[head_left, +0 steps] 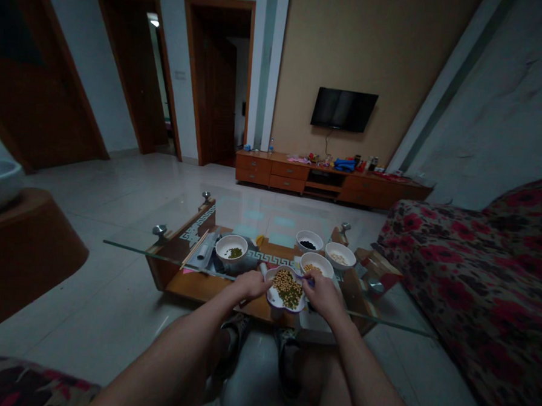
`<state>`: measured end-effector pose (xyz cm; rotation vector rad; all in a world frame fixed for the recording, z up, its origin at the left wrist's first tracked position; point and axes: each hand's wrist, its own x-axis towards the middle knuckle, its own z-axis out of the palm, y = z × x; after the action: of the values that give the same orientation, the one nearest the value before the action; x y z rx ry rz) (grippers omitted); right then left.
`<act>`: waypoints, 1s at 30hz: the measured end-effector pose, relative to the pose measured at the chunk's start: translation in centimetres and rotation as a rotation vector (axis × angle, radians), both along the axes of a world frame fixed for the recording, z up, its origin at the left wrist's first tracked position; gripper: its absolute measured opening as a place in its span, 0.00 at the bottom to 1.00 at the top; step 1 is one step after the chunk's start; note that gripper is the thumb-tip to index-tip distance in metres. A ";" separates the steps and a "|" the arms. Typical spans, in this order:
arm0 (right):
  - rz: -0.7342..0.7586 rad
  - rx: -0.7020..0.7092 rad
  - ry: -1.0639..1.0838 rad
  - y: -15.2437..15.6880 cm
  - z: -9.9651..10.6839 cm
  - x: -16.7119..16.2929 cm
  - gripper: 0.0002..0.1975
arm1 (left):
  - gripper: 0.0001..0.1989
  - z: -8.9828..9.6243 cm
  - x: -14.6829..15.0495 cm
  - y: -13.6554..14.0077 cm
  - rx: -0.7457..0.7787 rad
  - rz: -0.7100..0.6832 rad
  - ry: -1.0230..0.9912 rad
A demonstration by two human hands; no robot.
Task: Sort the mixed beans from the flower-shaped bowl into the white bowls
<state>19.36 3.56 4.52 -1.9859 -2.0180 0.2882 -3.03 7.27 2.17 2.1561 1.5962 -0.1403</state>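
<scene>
A white scalloped dish (272,298) with a purplish rim sits near the front edge of the glass table, holding pale tan beans (286,282) and small green beans (289,298). My left hand (252,285) is closed on the dish's left rim. At the opposite rim, my right hand (323,293) has its fingers pinched together on the edge. Just beyond it stands a white bowl (320,261) with tan beans. Farther back are a bowl (310,235) of black beans and a bowl (341,248) of whitish pieces. Left of the dish, another bowl (226,242) contains green beans.
Chopsticks (196,247) lie at the left of the glass table (137,235), whose edge runs past both forearms. A flowered sofa (433,236) flanks the right side. A low wooden cabinet (288,170) bearing assorted items stands by the far wall beneath a television (344,110).
</scene>
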 end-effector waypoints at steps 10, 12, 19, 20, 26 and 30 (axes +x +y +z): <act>0.072 -0.010 -0.037 0.4 -1.1 -0.9 0.14 | 0.32 -0.9 0.9 0.3 0.035 -0.054 -0.056; 0.064 -0.005 -0.041 0.5 -1.2 -1.0 0.14 | 0.32 -0.9 1.0 0.3 0.036 -0.066 -0.059; 0.024 -0.009 -0.049 0.6 -1.2 -1.0 0.15 | 0.31 -0.8 0.8 0.1 0.059 -0.075 -0.101; 0.020 -0.014 -0.047 0.6 -1.2 -1.0 0.15 | 0.31 -0.8 0.8 0.2 0.062 -0.089 -0.100; 0.051 -0.015 -0.039 1.0 -1.5 -1.0 0.16 | 0.31 -1.2 1.0 0.8 0.028 -0.122 -0.051; 0.046 -0.013 -0.043 1.2 -1.9 -0.9 0.15 | 0.32 -1.2 1.0 0.9 0.022 -0.125 -0.057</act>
<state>18.50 4.71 2.60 -1.9719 -2.0959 0.2714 -2.07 8.15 0.97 2.2563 1.4384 -0.1000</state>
